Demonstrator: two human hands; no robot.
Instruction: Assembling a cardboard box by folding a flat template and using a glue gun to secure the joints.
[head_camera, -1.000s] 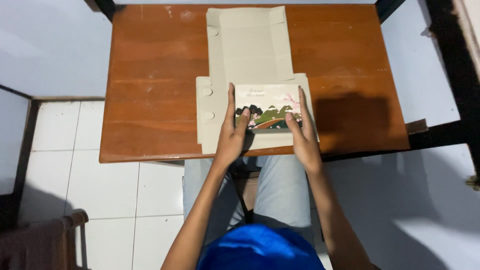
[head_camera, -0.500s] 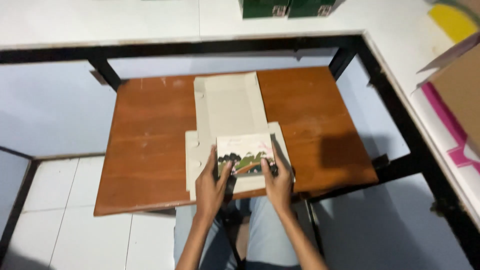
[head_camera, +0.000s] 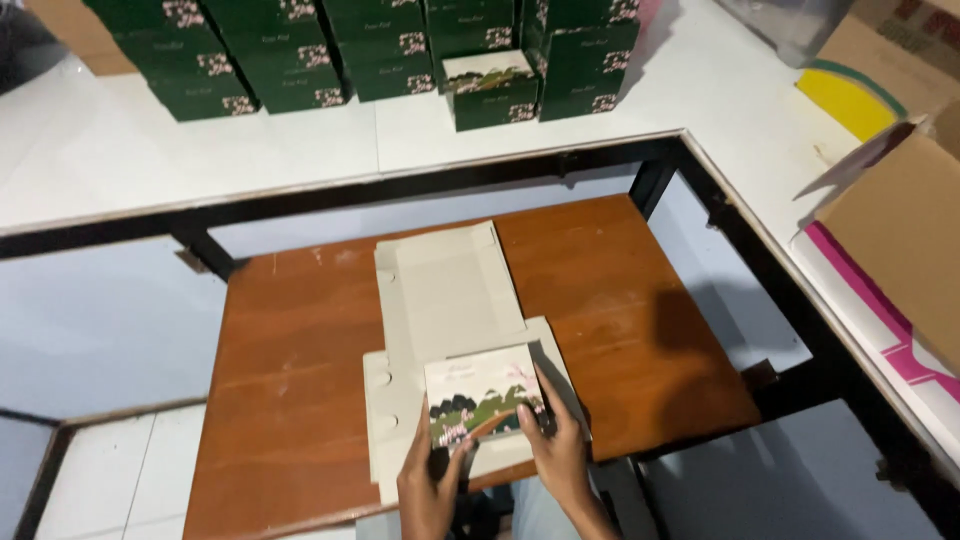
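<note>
Since half a second ago the view is tilting up, and stacked green boxes (head_camera: 400, 50) are now showing far beyond the hands, which are keeping to the same panel.

Both hands are pressing a printed flap (head_camera: 483, 392) of a flat grey cardboard blank (head_camera: 445, 300) lying on the wooden bench (head_camera: 290, 400). Left hand (head_camera: 432, 487) is gripping the flap's near left corner, thumb on top; right hand (head_camera: 556, 447) is grasping its right edge, fingers extended along it. Wrists are reaching in from the near bench edge. Judging by this, uneven pressure could be creasing the fold crookedly, and the blank's near edge, overhanging towards the body, could be sliding off.
</note>
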